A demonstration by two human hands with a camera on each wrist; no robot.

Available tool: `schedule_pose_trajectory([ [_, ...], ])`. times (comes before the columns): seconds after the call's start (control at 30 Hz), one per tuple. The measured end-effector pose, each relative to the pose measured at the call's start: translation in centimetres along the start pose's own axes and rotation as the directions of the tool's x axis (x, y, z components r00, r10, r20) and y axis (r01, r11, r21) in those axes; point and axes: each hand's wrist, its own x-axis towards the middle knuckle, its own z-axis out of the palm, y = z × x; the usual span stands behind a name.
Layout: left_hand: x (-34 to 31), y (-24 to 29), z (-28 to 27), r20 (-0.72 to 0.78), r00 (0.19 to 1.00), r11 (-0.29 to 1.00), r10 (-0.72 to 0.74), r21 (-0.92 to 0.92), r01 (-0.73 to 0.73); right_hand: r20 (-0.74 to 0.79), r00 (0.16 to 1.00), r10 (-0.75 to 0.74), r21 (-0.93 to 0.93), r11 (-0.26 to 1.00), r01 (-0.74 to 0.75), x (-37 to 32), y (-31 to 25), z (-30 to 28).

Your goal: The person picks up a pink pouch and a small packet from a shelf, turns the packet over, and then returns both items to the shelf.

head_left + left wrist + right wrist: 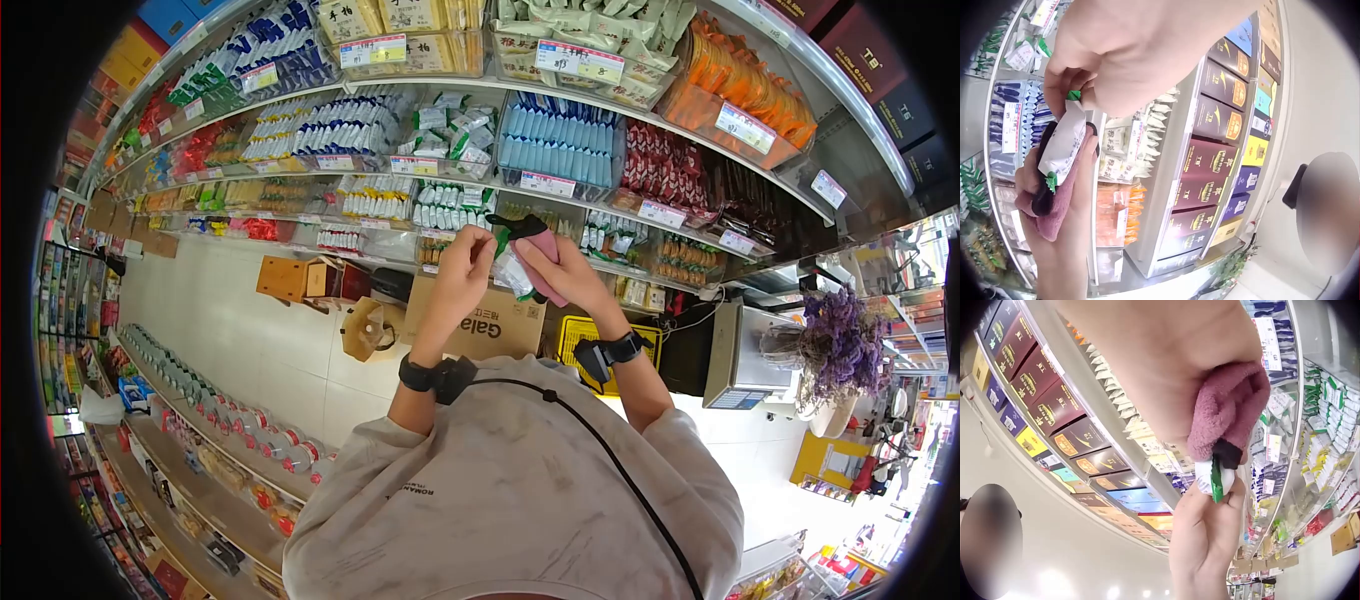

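Note:
A small white wrapped packet (1065,140) with green ends is held between the two hands, in front of the shelves. My left hand (465,268) pinches one green end with thumb and fingers. Around the packet's other side, my right hand (572,275) grips a purple-pink fuzzy cloth (1229,409) with black edging. In the left wrist view, the packet lies over the cloth, its far green tip pointing down. The right wrist view shows the cloth bunched and folded in the right hand, with a green end (1217,480) sticking out below it.
Tiered shelves of clear bins hold wrapped snacks, including blue packets (560,135) and orange packets (745,85). Below stand a cardboard box (475,322) and a yellow basket (650,345). Dried purple flowers (838,345) stand at right. A cable (600,440) runs over the shirt.

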Motion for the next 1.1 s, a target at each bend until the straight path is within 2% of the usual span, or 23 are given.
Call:
schedule_pose_trajectory([
  [0.07,-0.2,-0.1,0.1,0.028,0.998,0.995,-0.051,-0.085,0.053,0.049,0.993,0.104,0.016,0.994,-0.105,-0.5,-0.9,-0.6],
  [0.13,0.0,0.1,0.3,0.02,0.999,0.982,-0.048,-0.18,0.05,0.018,0.995,0.101,0.026,0.995,-0.101,-0.4,0.4,-1.0],
  [0.23,-0.2,-0.2,0.1,0.087,0.987,0.946,-0.136,-0.285,0.155,-0.048,0.999,0.018,0.037,0.999,-0.016,-0.1,0.9,-1.0],
  [0.33,-0.2,0.0,-0.1,0.082,0.991,0.964,-0.104,-0.236,0.121,-0.043,0.999,-0.016,0.029,0.999,0.017,-0.1,1.5,-0.7],
  [0.53,-0.3,-0.1,-1.0,0.183,0.972,0.924,-0.147,-0.324,0.2,0.004,0.999,0.046,0.09,0.995,-0.046,-0.8,1.3,-0.5],
  [0.63,-0.3,0.2,-1.0,0.173,0.969,0.91,-0.176,-0.347,0.227,0.001,0.999,0.038,0.082,0.996,-0.038,-1.0,1.2,-0.7],
  [0.73,-0.3,0.1,-1.2,0.106,0.987,0.958,-0.125,-0.248,0.147,0.038,0.999,0.034,0.046,0.998,-0.036,-1.1,1.0,-1.1],
  [0.83,-0.2,0.7,-1.3,0.028,0.992,0.941,-0.122,-0.314,0.125,0.031,0.998,0.061,0.081,0.995,-0.063,-0.9,1.3,-1.1],
  [0.93,-0.2,1.5,-0.6,-0.194,0.98,0.985,-0.037,-0.174,0.002,-0.056,0.997,0.048,0.123,0.992,-0.041,-0.4,2.1,-1.2],
  [0.97,-0.2,1.9,-0.3,-0.155,0.988,0.981,-0.015,-0.194,-0.016,-0.094,0.995,0.036,0.131,0.991,-0.023,-0.2,2.4,-1.3],
  [1.0,-0.3,2.5,-0.1,-0.117,0.993,0.976,0.008,-0.214,-0.033,-0.05,0.995,0.086,0.174,0.982,-0.077,0.0,2.0,-1.6],
  [1.07,-0.5,2.9,0.3,0.001,1.0,0.973,0.028,-0.231,-0.027,-0.208,0.975,-0.077,0.121,0.987,0.104,0.5,1.6,-0.7],
  [1.1,-0.5,2.8,0.6,-0.017,0.999,0.977,0.035,-0.21,-0.038,-0.28,0.947,-0.159,0.086,0.978,0.19,0.5,1.2,0.0],
])
